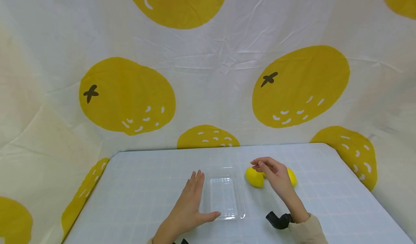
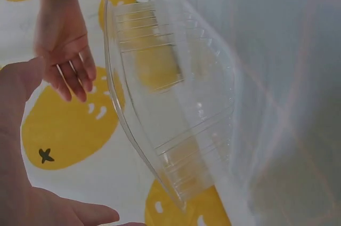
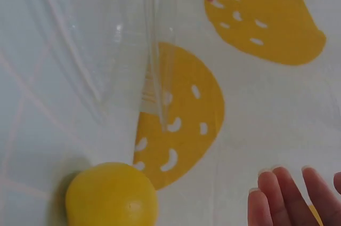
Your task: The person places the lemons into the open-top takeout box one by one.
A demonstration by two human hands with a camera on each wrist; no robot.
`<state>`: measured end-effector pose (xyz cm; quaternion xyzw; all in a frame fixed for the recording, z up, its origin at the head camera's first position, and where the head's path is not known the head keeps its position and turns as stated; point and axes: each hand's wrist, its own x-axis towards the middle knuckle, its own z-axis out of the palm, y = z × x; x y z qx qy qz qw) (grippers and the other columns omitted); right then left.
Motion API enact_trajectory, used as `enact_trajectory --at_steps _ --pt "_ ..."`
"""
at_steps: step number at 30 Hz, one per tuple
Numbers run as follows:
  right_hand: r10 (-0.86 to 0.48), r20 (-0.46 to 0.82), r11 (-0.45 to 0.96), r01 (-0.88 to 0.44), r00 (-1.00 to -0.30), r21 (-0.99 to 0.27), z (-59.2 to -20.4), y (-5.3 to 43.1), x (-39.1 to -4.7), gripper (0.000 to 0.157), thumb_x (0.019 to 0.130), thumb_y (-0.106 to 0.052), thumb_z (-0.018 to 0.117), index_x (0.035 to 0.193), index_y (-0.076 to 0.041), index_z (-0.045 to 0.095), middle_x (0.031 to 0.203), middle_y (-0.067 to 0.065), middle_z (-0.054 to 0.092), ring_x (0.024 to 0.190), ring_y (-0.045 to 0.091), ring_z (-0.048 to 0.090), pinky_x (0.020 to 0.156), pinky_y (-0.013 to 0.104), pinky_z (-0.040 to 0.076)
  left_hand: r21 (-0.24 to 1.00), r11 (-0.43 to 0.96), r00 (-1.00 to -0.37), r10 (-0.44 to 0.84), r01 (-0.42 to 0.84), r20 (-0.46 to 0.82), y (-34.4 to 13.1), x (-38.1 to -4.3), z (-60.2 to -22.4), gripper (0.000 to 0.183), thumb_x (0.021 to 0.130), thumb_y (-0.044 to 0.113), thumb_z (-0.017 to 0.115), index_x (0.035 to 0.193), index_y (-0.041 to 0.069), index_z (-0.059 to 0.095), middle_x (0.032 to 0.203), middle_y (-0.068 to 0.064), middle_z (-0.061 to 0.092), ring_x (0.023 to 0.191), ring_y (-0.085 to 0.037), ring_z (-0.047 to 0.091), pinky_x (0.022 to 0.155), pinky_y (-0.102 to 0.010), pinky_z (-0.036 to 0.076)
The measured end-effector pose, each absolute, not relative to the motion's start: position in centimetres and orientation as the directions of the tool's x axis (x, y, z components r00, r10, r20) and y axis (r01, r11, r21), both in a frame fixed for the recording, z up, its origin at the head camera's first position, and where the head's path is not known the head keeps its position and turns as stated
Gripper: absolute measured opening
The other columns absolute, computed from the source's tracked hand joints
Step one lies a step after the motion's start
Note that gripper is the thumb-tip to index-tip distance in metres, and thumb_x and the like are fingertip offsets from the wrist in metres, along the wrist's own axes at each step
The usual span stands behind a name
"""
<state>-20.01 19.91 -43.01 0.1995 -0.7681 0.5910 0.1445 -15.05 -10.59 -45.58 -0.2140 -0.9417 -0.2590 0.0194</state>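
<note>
A clear plastic container [image 1: 241, 200] sits open-topped on the table between my hands. Alongside its left rim is my left hand [image 1: 190, 204], fingers straight and thumb stretched out toward the near edge, gripping nothing. My right hand [image 1: 274, 173] hovers over yellow lemons to the right of the container, its fingers loosely bent with nothing held. One lemon [image 1: 254, 178] lies just right of the container; another lemon [image 1: 291, 178] is partly hidden behind the right hand. In the right wrist view, a lemon [image 3: 112, 196] lies below the container's side, apart from the right fingers [image 3: 287, 199].
A pale checked cloth covers the table [image 1: 146, 186]. Behind it hangs a white curtain [image 1: 211, 92] printed with big yellow fruit, which also closes in both sides. A black wrist device [image 1: 278, 220] shows at the right wrist.
</note>
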Motion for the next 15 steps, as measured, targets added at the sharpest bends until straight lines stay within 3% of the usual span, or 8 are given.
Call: enact_trajectory --at_steps 4,10,15 --pt "-0.095 0.459 0.217 -0.468 -0.883 -0.856 -43.0 20.4 -21.2 0.023 0.098 -0.014 0.049 0.108 0.002 0.063 0.104 0.019 0.066 0.092 0.025 0.064 0.084 0.022 0.052 0.449 0.798 -0.911 0.4 0.402 0.104 -10.1 -15.2 -45.9 0.123 0.065 0.078 0.06 0.152 0.012 0.003 0.158 -0.007 0.005 0.144 -0.026 0.0 0.113 -0.053 0.015" --pt "-0.036 0.423 0.252 -0.418 -0.906 -0.873 -43.8 21.1 -22.3 0.026 0.097 -0.02 0.051 0.111 -0.002 0.063 0.109 0.016 0.065 0.098 0.018 0.061 0.088 0.014 0.047 0.4 0.807 -0.899 0.416 0.436 0.139 -9.8 -15.3 -47.3 0.125 0.063 0.083 0.056 0.151 0.008 0.007 0.158 -0.008 0.006 0.144 -0.028 0.002 0.114 -0.05 0.014" --pt "-0.09 0.378 0.27 -0.388 -0.921 -0.881 -45.1 21.7 -22.9 0.028 0.097 -0.018 0.053 0.117 -0.001 0.061 0.115 0.017 0.063 0.105 0.021 0.058 0.09 0.012 0.044 0.379 0.808 -0.892 0.423 0.451 0.159 -9.8 -15.2 -47.7 0.128 0.062 0.086 0.052 0.151 0.006 0.008 0.157 -0.011 0.006 0.144 -0.03 0.003 0.114 -0.05 0.014"
